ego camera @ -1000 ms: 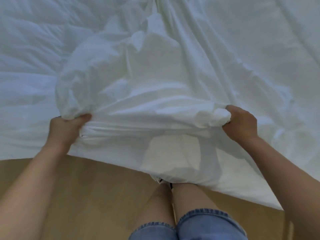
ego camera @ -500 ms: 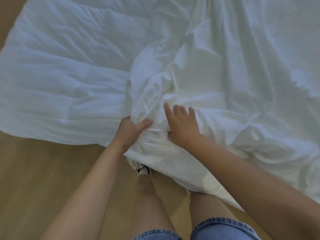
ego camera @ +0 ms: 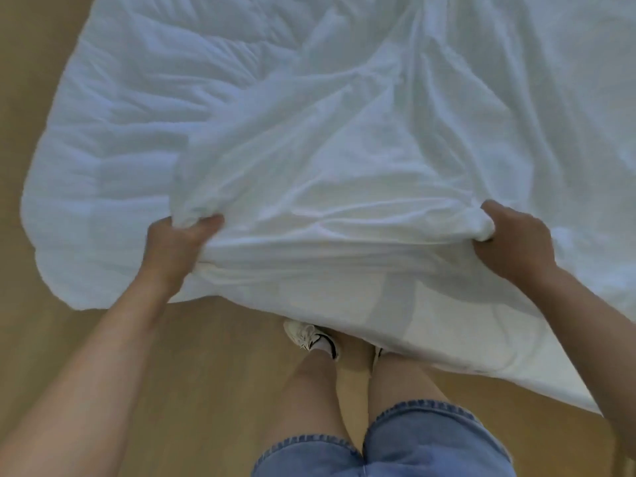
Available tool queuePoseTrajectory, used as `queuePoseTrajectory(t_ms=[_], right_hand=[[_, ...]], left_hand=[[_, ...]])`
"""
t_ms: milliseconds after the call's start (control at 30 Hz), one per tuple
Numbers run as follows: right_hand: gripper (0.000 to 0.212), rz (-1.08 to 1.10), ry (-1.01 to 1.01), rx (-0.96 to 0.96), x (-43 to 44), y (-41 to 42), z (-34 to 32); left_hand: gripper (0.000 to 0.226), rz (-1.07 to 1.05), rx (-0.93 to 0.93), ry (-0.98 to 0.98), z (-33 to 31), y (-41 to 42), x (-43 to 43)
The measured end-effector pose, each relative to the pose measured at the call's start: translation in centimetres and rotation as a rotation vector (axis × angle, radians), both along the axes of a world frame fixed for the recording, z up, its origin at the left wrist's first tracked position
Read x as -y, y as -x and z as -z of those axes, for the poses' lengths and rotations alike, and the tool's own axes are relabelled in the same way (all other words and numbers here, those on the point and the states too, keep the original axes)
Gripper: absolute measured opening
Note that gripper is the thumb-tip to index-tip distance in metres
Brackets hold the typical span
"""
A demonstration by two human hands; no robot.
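Now both fists clench the thin white cotton cover [ego camera: 344, 187]: left hand [ego camera: 179, 246] and right hand [ego camera: 512, 239] well apart, above the wooden floor [ego camera: 206, 356].

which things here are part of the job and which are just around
In the job: thin white fabric cover, gripped by left hand and right hand; puffy white quilted duvet partly under it.
Just around: light wooden floor; white sneaker; blue denim shorts.

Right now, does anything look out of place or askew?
Yes: the white sheet lies wrinkled and skewed across the quilted duvet, leaving its left part uncovered. The left hand and right hand hold its bunched edge.
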State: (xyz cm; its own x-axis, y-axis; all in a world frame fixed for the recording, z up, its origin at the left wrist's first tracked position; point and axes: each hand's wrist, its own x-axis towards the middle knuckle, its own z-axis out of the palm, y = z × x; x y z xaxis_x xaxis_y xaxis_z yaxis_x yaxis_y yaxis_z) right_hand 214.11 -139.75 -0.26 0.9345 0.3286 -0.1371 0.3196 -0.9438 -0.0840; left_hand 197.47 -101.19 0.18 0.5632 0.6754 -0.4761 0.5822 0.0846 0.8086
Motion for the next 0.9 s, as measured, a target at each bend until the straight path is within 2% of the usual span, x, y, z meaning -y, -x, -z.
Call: queuePoseTrajectory(t_ms=[100, 167, 200, 267, 300, 367, 433, 467, 533, 600, 667, 700, 767, 800, 833, 900], right_hand=[[0.008, 0.083, 0.048, -0.118, -0.4, 2.3, 2.0], [0.009, 0.129, 0.037, -0.164, -0.9, 3.8, 3.1], [0.015, 0.148, 0.058, -0.196, -1.4, 4.5, 3.6], [0.042, 0.109, 0.148, -0.284, -2.7, 5.7, 4.5], [0.058, 0.06, 0.133, -0.292, -3.8, 6.4, 4.6], [0.083, -0.135, -0.067, -0.24, -7.1, 7.8, 4.2], [0.098, -0.335, -0.226, -0.21, -11.6, 9.5, 4.2], [0.101, -0.41, -0.225, -0.223, -14.1, 10.2, 4.4], [0.104, -0.492, -0.091, -0.254, -18.6, 10.8, 5.5], [0.098, -0.477, 0.112, -0.268, -21.6, 10.3, 7.0], [0.072, -0.447, 0.221, -0.251, -23.1, 9.5, 8.3], [0.053, -0.438, 0.205, -0.252, -23.5, 9.2, 8.8], [0.024, -0.407, 0.08, -0.305, -24.0, 8.3, 9.0], [0.017, -0.383, 0.022, -0.328, -24.2, 7.8, 8.6], [0.012, -0.364, -0.02, -0.328, -24.2, 7.1, 8.0], [0.014, -0.328, -0.101, -0.263, -24.0, 5.8, 6.0]], left_hand=[[0.029, -0.168, -0.066, -0.017, 1.1, 2.4, -3.9], [0.028, -0.153, -0.119, -0.046, 2.8, 2.4, -2.7], [0.026, -0.101, -0.141, -0.048, 3.6, 2.1, -1.6], [0.021, 0.007, -0.156, 0.028, 4.8, 2.0, 0.8], [0.018, 0.033, -0.136, 0.105, 5.1, 2.1, 1.8], [0.012, -0.038, -0.042, 0.337, 5.4, 2.5, 2.3], [0.023, -0.209, 0.15, 0.725, 5.7, 3.5, 1.7], [0.031, -0.27, 0.233, 0.878, 6.0, 4.2, 1.4], [0.042, -0.186, 0.251, 0.964, 7.0, 5.4, 0.9], [0.049, 0.003, 0.145, 0.898, 8.2, 6.1, 1.2], [0.044, 0.079, 0.035, 0.849, 9.3, 5.8, 1.9], [0.041, 0.066, -0.014, 0.79, 9.5, 5.4, 2.5], [0.03, -0.001, -0.087, 0.51, 9.7, 4.1, 4.0], [0.024, -0.088, -0.071, 0.392, 9.6, 3.4, 4.7], [0.017, -0.204, 0.0, 0.369, 9.3, 2.8, 5.1], [0.013, -0.403, 0.255, 0.536, 7.6, 1.5, 5.1]])
